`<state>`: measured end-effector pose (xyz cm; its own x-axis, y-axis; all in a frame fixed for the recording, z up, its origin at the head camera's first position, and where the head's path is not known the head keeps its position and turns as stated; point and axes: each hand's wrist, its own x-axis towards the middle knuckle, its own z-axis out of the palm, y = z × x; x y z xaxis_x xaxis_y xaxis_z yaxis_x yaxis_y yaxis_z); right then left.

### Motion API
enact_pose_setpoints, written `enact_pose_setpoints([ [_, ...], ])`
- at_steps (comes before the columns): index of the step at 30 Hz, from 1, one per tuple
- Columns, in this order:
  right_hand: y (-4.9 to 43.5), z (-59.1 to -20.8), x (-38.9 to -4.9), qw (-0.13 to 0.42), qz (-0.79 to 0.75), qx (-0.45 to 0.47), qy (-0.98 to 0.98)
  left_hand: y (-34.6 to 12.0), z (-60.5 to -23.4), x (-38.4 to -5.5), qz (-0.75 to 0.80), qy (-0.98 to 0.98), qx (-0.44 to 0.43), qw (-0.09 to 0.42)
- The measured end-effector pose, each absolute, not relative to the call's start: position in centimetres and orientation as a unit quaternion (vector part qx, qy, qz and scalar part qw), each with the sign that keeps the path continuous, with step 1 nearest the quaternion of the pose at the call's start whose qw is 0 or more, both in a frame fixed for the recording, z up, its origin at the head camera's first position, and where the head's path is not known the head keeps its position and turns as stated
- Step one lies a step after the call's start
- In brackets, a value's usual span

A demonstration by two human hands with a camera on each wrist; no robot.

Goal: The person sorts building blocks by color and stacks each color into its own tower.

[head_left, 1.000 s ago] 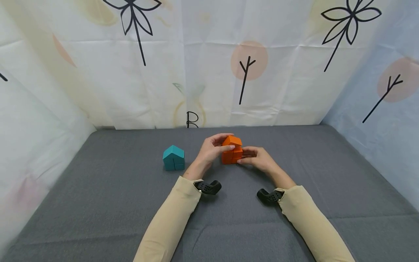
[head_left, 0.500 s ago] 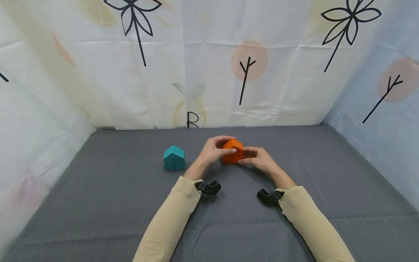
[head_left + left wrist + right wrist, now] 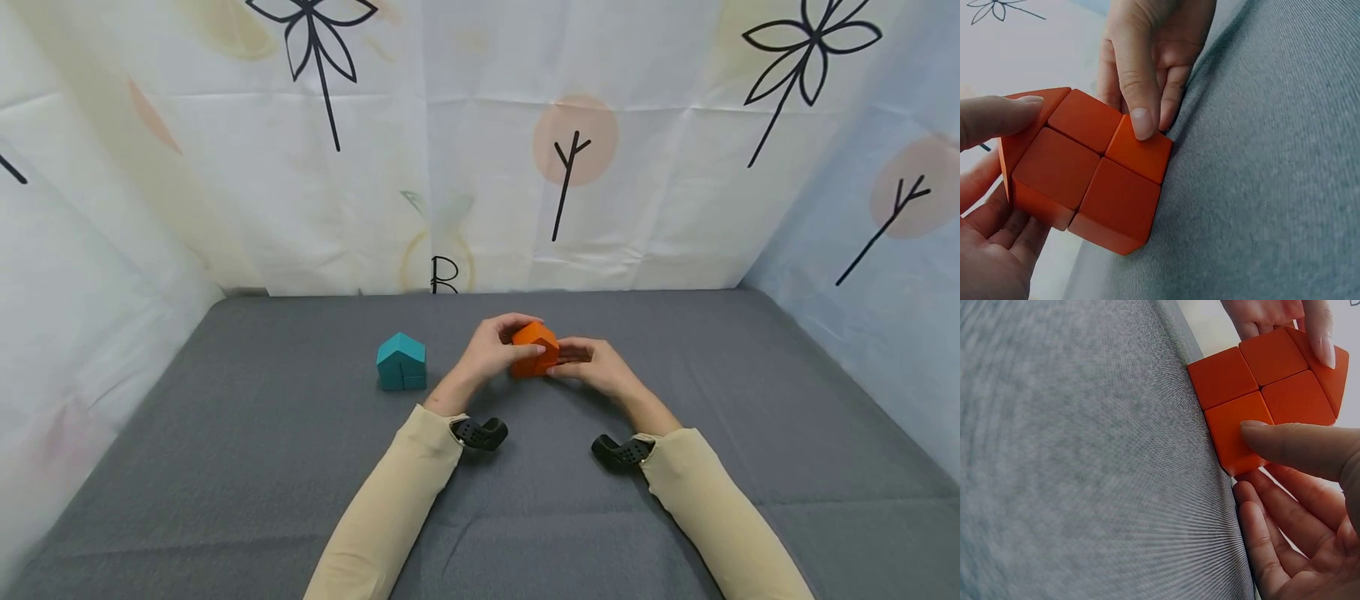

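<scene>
An orange block house stands near the back middle of the table, its orange roof block [image 3: 534, 332] on top of several orange blocks [image 3: 1057, 165]. My left hand [image 3: 489, 350] holds the roof block, thumb across its front and fingers behind. My right hand [image 3: 596, 365] pinches the lower right orange block [image 3: 1232, 434], its thumb on the front face and fingers behind. In the left wrist view the roof block lies right against the upper blocks. To the left stands a teal block house [image 3: 401, 363] with a peaked roof, apart from both hands.
Grey cloth covers the table [image 3: 247, 467]. Behind it hangs a pale printed curtain [image 3: 480, 150], which also runs along both sides. A black strap-like band [image 3: 480, 433] sits on the left wrist, and a similar black band [image 3: 621, 450] on the right.
My left hand has moved slightly down and right with the roof block, which was raised and tilted and now sits level on the blocks. My right hand has kept its pinch.
</scene>
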<state>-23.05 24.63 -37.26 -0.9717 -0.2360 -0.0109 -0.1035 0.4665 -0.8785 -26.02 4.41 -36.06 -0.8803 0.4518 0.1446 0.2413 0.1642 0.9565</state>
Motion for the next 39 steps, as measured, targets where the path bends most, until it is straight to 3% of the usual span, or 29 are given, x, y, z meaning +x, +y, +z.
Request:
enact_pose_setpoints([
  [8,24.6,-37.2,-22.9,0.070,-0.517,-0.099,0.848,4.3,-35.7,-25.8,0.573,0.785,0.227,0.059],
  [16,24.6,-36.8,-22.9,0.083,-0.505,-0.101,0.853,4.0,-33.8,-24.8,0.524,0.819,0.232,-0.021],
  [25,25.3,-36.3,-22.4,0.098,-0.492,-0.108,0.858,3.1,-31.9,-23.7,0.468,0.840,0.264,-0.071],
  [32,26.3,-35.9,-21.7,0.069,-0.473,-0.100,0.872,2.1,-31.4,-23.3,0.410,0.865,0.270,-0.102],
  [39,26.5,-35.8,-21.2,-0.016,-0.425,-0.106,0.899,0.7,-30.9,-22.8,0.354,0.876,0.293,-0.148],
])
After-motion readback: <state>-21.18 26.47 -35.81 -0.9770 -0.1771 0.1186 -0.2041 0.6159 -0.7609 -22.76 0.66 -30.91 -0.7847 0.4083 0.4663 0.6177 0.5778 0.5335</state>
